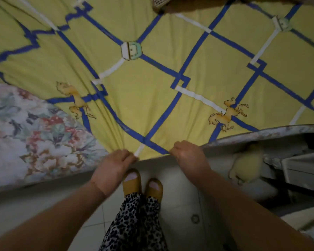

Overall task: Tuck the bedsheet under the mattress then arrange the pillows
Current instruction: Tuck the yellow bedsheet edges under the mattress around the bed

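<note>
I have both hands, left (114, 165) and right (186, 154), clenched on the bedsheet (152, 98) edge; beside it the mattress (25, 134) lies bare, tucking and pillows remain.

light: dim indoor, bedsheet (152, 73) brightest | shadow: deep under the mattress (261, 134) edge, right of the sheet | focus: soft overall, motion blur at sheet's left folds | distortion: wide-angle bowing of mattress edges
</note>
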